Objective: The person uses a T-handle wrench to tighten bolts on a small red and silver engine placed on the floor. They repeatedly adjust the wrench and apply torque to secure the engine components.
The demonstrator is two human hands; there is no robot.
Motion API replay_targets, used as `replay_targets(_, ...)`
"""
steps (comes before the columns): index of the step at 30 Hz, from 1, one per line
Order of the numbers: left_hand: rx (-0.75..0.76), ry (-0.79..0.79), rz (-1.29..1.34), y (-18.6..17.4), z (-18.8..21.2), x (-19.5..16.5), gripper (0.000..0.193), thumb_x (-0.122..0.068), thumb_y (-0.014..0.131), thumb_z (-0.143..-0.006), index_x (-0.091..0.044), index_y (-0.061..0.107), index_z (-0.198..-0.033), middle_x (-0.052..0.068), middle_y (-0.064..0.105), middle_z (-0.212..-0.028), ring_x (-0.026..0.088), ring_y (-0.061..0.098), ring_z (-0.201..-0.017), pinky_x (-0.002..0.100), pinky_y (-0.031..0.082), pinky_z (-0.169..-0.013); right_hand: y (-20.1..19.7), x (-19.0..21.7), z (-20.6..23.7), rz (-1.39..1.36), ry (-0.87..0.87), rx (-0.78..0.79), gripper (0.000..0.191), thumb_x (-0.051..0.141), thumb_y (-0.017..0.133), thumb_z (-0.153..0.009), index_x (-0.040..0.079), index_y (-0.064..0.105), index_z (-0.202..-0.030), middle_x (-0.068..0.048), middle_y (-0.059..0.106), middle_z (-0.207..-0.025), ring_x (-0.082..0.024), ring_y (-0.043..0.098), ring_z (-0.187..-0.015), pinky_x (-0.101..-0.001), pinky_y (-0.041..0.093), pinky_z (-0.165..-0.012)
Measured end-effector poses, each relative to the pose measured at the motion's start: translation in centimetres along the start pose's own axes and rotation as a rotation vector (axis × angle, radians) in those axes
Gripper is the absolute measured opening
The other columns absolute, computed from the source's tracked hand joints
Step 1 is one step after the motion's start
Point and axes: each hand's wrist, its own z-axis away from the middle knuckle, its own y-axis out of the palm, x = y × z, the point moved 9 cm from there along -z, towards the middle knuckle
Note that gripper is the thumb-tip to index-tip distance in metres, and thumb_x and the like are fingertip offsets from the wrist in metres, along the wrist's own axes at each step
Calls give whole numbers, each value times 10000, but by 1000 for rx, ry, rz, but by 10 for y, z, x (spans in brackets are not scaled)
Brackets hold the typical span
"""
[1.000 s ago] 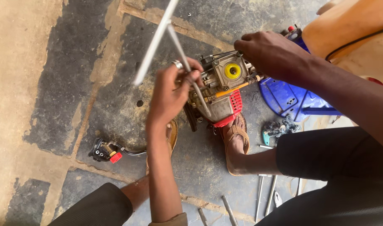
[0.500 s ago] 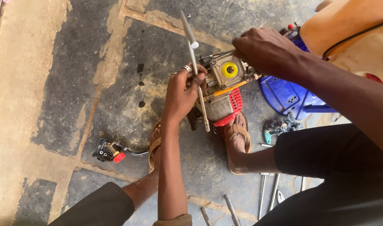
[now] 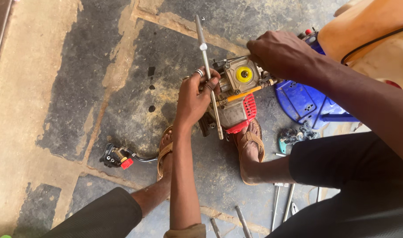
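Observation:
A small engine (image 3: 236, 103) with a red cover and a yellow round cap stands on the floor between my two sandalled feet. My left hand (image 3: 196, 94), with rings on its fingers, grips a long thin metal rod (image 3: 206, 66) that stands almost upright against the engine's left side. My right hand (image 3: 281, 53) rests over the top right of the engine and grips it. An orange-tipped tool or pipe (image 3: 243, 93) lies across the engine's front.
A black switch unit with a red button and cable (image 3: 118, 157) lies on the floor at left. A blue plastic piece (image 3: 300, 101) and an orange tank (image 3: 369, 31) are at right. Metal tools (image 3: 283, 202) lie near my right knee, with a rag (image 3: 294, 134).
My left hand has swung the metal rod from leaning left to nearly upright and brought it closer against the engine. My right hand stays on the engine's top.

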Motion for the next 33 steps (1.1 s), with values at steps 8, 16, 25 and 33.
replay_targets(8, 11, 3, 18, 1, -1, 3, 88, -98, 633, -995, -64, 709, -1025, 47, 757, -772, 113, 709, -697, 307, 539, -635, 2, -3, -3, 14, 39, 28, 296, 249, 496, -1095, 10, 625, -977, -91, 607, -659, -155, 493, -443, -311, 414, -364)
replay_targets(16, 14, -34, 8, 0, -1, 5, 90, -108, 637, -990, -83, 716, -1025, 38, 769, -775, 106, 728, -699, 304, 558, -639, 8, -9, -4, 67, 89, 130, 383, 331, 490, -1113, 48, 620, -890, -69, 602, -630, -194, 483, -481, -334, 404, -400)
replay_targets(25, 15, -25, 40, 1, -2, 11, 95, -108, 628, -991, -98, 717, -1021, 43, 773, -790, 109, 739, -716, 303, 573, -655, -5, 6, -8, -194, -123, -109, 305, 280, 527, -1011, -13, 608, -990, -9, 553, -684, -22, 418, -345, -250, 384, -276)
replay_targets(33, 26, -38, 36, 1, -2, 12, 96, -114, 630, -993, -92, 718, -1027, 42, 775, -783, 120, 734, -716, 314, 556, -650, 8, -6, -8, -98, 54, 37, 258, 223, 469, -1077, 17, 589, -976, -53, 557, -586, -97, 372, -381, -298, 354, -306)
